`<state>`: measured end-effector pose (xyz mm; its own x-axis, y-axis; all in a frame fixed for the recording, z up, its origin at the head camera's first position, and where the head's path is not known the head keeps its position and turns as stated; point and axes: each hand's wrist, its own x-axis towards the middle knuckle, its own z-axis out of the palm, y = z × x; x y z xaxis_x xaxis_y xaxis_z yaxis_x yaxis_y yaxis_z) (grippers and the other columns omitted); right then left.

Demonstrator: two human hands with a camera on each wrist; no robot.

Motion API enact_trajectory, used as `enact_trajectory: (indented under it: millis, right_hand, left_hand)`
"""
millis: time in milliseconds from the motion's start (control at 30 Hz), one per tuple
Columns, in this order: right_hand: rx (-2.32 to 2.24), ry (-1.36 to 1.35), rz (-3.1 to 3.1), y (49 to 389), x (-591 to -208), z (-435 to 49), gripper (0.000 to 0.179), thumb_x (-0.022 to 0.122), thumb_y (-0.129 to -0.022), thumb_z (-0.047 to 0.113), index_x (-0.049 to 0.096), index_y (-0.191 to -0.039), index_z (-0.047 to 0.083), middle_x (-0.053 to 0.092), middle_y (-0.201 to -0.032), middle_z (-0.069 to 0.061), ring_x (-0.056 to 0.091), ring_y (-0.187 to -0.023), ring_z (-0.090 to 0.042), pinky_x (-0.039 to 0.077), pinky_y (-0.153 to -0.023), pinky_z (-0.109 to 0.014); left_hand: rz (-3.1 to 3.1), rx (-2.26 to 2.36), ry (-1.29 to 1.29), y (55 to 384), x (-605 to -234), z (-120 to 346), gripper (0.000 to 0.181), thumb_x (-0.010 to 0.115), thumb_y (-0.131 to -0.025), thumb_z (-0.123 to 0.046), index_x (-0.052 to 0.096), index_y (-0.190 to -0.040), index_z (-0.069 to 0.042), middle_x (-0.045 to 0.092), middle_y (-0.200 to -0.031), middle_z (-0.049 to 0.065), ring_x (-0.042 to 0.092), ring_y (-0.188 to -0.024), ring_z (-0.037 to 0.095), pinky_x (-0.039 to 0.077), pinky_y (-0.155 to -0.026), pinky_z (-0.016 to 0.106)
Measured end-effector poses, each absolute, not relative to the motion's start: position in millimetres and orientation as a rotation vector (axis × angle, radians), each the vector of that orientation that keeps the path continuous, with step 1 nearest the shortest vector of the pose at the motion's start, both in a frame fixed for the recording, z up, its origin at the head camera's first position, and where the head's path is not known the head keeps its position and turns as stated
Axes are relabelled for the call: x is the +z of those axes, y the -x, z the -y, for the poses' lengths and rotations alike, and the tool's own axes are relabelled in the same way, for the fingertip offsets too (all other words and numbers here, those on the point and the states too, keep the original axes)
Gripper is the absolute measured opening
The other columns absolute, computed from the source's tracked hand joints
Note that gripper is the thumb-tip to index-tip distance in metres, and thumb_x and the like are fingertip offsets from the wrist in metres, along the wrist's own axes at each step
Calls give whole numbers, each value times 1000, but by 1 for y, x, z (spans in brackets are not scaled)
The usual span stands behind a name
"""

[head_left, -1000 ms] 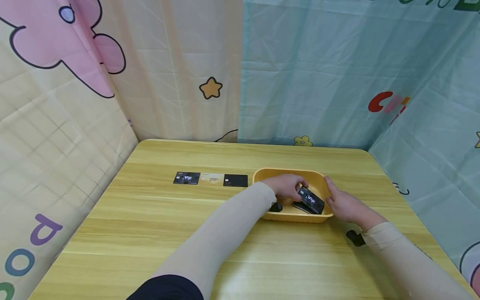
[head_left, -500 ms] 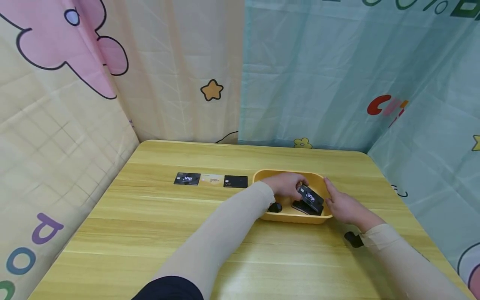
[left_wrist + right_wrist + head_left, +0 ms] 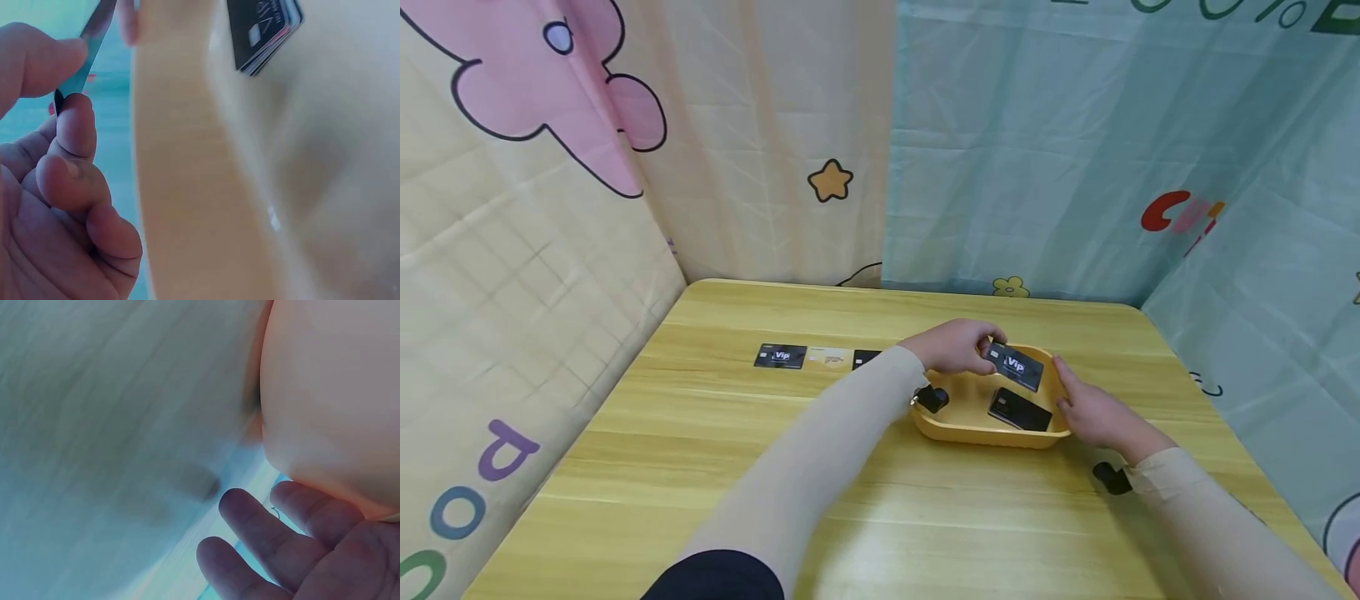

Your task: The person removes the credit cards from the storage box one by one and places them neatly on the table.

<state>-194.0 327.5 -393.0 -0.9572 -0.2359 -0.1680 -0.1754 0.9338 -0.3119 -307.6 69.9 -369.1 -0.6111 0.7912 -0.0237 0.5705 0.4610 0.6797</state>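
Pinching a black VIP card over the yellow tray, left hand seems mid take-out step, right hand fingers apart at tray's right end; next likely needs clearing its rim.

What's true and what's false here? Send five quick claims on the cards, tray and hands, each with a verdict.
1. The left hand pinches a dark Vip card. True.
2. The card stack lies outside the yellow tray. False: it lies inside.
3. The right hand is at the tray's right end. True.
4. In the row left of the tray, the light card is leftmost. False: it is in the middle, between two dark ones.
5. The row's rightmost card shows whole in the head view. False: the left arm's sleeve side partly hides it.
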Motion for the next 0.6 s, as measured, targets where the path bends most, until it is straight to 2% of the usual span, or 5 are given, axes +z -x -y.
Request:
enact_trajectory:
  millis: [133, 367, 500, 567, 600]
  right_hand:
    - [-416, 309, -2897, 194, -392, -327, 71, 43, -108, 10, 2, -163, -12, 46, -144, -48, 68, -113, -48, 53, -95, -60]
    - [-446, 326, -2880, 194, -389, -329, 72, 44, -107, 8, 1, -162, -13, 52, -136, -48, 64, -80, -27, 51, -75, -43]
    - [-477, 323, -2859, 193, -389, -329, 73, 43, -108, 8, -1, -162, -12, 67, -105, -36, 58, -67, -22, 48, -67, -39]
    - [-484, 323, -2855, 193, -389, -329, 74, 42, -108, 9, -2, -163, -11, 66, -86, -24, 52, -61, -20, 45, -63, -37]
    - [-487, 325, -2856, 193, -390, -329, 74, 42, -108, 9, -3, -163, -11, 65, -84, -21, 50, -59, -20, 44, -62, -36]
  left_hand:
    - [-2408, 924, -1179, 308, -358, -56, 51, 76, -96, -23, 59, -142, -11, 60, -91, -2, 56, -80, 10, 44, -73, 22]
    - [-2447, 952, -1127, 307, -339, -29, 52, 74, -96, -22, 58, -144, -13, 60, -95, -1, 53, -78, 12, 43, -75, 24]
    - [-2465, 965, -1109, 305, -334, -12, 51, 74, -95, -21, 58, -143, -12, 61, -97, 0, 51, -77, 13, 42, -74, 25]
    - [-2476, 975, -1098, 305, -333, -3, 50, 74, -95, -21, 58, -141, -11, 61, -97, 1, 52, -78, 14, 42, -74, 25]
    - [-2481, 980, -1093, 306, -333, 1, 49, 74, -95, -20, 59, -141, -11, 61, -97, 1, 53, -79, 14, 42, -73, 25]
